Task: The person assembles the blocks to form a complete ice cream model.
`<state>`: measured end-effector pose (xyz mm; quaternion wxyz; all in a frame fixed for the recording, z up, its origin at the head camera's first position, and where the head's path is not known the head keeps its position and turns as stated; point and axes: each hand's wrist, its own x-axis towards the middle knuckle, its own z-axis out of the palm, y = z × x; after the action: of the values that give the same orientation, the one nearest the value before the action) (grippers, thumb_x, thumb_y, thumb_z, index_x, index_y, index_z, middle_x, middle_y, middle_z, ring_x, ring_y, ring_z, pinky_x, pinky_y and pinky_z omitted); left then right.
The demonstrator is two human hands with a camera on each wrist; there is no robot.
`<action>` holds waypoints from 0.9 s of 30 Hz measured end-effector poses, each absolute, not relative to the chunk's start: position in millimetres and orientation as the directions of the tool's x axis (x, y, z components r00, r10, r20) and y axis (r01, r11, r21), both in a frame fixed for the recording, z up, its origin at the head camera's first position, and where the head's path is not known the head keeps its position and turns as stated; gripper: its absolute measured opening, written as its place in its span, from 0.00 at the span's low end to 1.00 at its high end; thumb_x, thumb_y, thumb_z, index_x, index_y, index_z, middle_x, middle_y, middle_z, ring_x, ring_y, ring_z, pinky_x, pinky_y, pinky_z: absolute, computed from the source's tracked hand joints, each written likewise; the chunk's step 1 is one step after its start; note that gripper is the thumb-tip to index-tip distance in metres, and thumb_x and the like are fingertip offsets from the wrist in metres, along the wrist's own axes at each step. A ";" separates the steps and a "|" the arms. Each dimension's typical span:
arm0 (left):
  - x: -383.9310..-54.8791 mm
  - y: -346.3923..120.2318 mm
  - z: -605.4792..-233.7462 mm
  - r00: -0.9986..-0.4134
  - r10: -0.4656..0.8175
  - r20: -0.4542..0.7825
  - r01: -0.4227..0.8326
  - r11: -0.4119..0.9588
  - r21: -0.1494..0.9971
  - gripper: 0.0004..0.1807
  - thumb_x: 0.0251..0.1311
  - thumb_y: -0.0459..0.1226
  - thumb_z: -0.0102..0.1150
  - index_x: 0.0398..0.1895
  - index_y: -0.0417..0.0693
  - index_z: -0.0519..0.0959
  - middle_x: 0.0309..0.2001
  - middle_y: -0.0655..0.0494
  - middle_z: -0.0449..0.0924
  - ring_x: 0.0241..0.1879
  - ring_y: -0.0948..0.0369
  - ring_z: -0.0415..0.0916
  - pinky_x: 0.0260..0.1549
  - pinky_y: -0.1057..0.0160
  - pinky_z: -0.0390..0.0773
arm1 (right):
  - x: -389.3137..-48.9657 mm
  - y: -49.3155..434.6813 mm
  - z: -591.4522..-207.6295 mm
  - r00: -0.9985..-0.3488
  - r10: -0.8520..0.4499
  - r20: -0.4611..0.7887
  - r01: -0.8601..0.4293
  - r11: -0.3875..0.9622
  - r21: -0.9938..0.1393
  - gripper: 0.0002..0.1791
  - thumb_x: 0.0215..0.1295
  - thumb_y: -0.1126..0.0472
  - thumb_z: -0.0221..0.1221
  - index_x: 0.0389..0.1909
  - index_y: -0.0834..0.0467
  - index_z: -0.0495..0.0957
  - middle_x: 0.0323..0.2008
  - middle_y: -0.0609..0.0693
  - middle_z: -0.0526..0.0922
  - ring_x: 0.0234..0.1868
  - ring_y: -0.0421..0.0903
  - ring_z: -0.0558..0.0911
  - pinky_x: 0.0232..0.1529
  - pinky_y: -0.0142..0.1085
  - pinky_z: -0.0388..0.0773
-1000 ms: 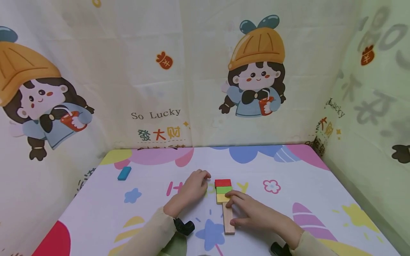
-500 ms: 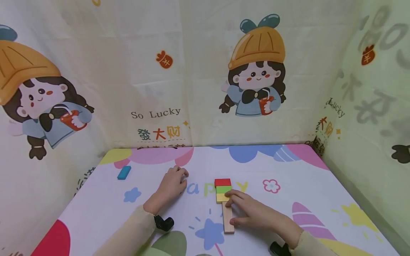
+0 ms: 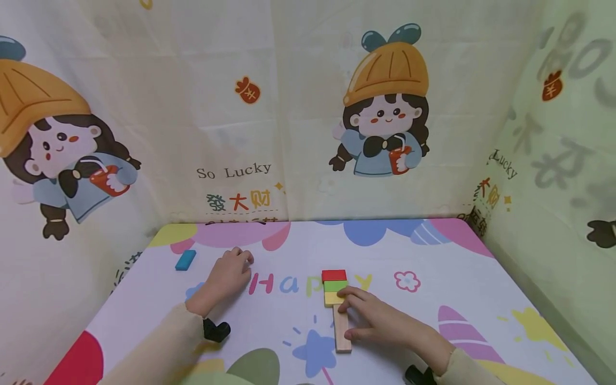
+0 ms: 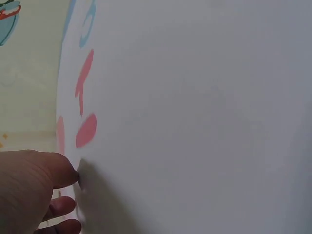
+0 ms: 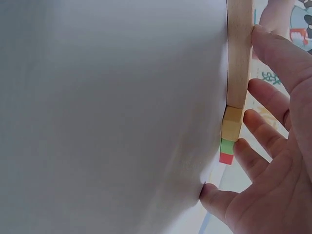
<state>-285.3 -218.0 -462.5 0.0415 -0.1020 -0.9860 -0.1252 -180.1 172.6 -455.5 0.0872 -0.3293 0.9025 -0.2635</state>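
My right hand (image 3: 382, 320) lies over a row of wooden blocks, fingers spread. Its fingertips rest on the yellow block (image 3: 331, 299) and the plain wooden block (image 3: 342, 337), with the thumb at the plain one's side. Beyond the yellow block come a green block (image 3: 335, 286) and a red block (image 3: 334, 275), lined up close together; the right wrist view also shows this row, with the plain block (image 5: 239, 58) longest. My left hand (image 3: 226, 280) is away to the left, loosely bent and holding nothing. Nearest to it is a blue block (image 3: 185, 260), lying alone on the table.
A printed cloth covers the white table (image 3: 269, 331), with coloured shapes and letters. Patterned fabric walls (image 3: 298, 123) stand behind and at both sides of the table. Black cameras (image 3: 216, 330) are strapped at both wrists.
My left hand has moved left, from beside the block row toward the blue block. The right hand and the blocks have stayed in place.
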 end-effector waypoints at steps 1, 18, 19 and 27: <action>-286.4 -221.5 -462.0 -0.976 0.190 0.103 0.209 0.951 0.228 0.14 0.60 0.37 0.68 0.49 0.47 0.81 0.45 0.48 0.77 0.46 0.51 0.73 0.48 0.48 0.82 | -180.1 172.8 -455.3 -0.765 -0.643 0.020 -0.553 0.641 -0.533 0.19 0.65 0.44 0.69 0.51 0.43 0.76 0.71 0.45 0.69 0.70 0.51 0.71 0.72 0.49 0.69; -288.9 -277.7 -451.4 -0.975 0.169 0.144 0.189 0.972 0.142 0.06 0.62 0.32 0.60 0.41 0.40 0.80 0.38 0.44 0.76 0.40 0.46 0.69 0.41 0.45 0.76 | -179.3 172.8 -454.8 -0.774 -0.633 -0.006 -0.531 0.654 -0.539 0.19 0.64 0.45 0.70 0.52 0.42 0.76 0.71 0.44 0.69 0.71 0.50 0.70 0.73 0.48 0.68; -289.7 -282.4 -450.9 -0.975 0.163 0.153 0.184 0.973 0.138 0.06 0.62 0.32 0.60 0.40 0.40 0.80 0.38 0.44 0.76 0.40 0.46 0.69 0.41 0.45 0.75 | -179.1 172.8 -454.6 -0.775 -0.633 -0.006 -0.530 0.654 -0.539 0.19 0.64 0.46 0.70 0.52 0.42 0.76 0.71 0.44 0.69 0.71 0.49 0.70 0.73 0.48 0.68; -293.1 -318.1 -450.2 -0.982 0.090 0.164 0.117 0.980 0.162 0.09 0.64 0.32 0.56 0.42 0.34 0.77 0.39 0.39 0.74 0.40 0.44 0.70 0.42 0.40 0.75 | -178.6 173.0 -454.1 -0.778 -0.628 -0.010 -0.525 0.659 -0.539 0.18 0.64 0.46 0.70 0.51 0.41 0.76 0.71 0.43 0.69 0.71 0.49 0.70 0.73 0.48 0.68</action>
<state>-293.1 -318.1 -450.2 0.0783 -0.0522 -0.9919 -0.0858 -178.6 173.0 -454.1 0.0978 -0.3183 0.9055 -0.2630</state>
